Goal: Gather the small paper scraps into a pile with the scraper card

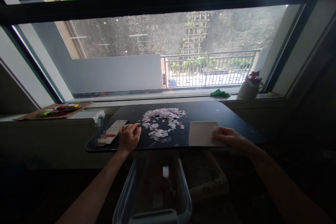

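Observation:
A heap of small pink and white paper scraps lies in the middle of a dark tabletop. My left hand rests on the table just left of the heap, fingers curled loosely, nothing visibly in them. My right hand lies flat on the near right edge of a pale rectangular sheet, fingers stretched onto it. A phone lies just left of my left hand.
A clear plastic bin stands below the table's front edge between my arms. On the sill are a cardboard tray with coloured items, a white device, a green cloth and a pot.

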`<state>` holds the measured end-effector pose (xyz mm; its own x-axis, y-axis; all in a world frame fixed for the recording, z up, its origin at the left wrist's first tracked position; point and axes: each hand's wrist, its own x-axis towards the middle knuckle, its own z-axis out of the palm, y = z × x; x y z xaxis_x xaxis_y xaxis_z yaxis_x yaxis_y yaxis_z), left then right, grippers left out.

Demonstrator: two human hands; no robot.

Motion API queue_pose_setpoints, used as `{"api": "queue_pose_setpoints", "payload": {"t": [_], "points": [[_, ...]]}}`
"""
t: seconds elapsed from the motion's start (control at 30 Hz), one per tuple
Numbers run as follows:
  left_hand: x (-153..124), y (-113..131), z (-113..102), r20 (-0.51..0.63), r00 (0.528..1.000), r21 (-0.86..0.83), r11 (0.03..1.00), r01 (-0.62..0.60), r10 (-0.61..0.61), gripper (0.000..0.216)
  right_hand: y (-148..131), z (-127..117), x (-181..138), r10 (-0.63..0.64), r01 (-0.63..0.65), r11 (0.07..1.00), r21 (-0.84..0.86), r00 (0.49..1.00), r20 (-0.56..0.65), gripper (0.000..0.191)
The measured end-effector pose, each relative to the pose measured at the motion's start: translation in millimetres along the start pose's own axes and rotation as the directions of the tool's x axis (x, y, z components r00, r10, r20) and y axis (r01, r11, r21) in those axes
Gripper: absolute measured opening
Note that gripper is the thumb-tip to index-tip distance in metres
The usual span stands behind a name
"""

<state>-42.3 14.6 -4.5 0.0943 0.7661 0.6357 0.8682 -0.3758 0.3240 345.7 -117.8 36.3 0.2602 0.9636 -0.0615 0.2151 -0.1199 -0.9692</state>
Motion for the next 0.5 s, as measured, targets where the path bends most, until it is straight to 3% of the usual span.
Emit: {"api": "queue_pose_setpoints", "payload": {"t": [0.3, 0.5], "points": [[-4.4, 8.8, 5.4, -0.01, 1.0, 0.088, 0.996, 0.027, -0.026, 0.027, 19.7, 60.3, 23.9, -0.198, 0.202, 0.978, 0.046, 0.976, -0.091, 0.034], [-4.6, 14.3, 5.3, 0.029, 0.999, 0.119, 0.992, 0.035, -0.039, 0.025, 29.8, 63.0, 36.4, -0.238, 0.232, 0.97, -0.077, 0.969, -0.069, 0.024]]}}
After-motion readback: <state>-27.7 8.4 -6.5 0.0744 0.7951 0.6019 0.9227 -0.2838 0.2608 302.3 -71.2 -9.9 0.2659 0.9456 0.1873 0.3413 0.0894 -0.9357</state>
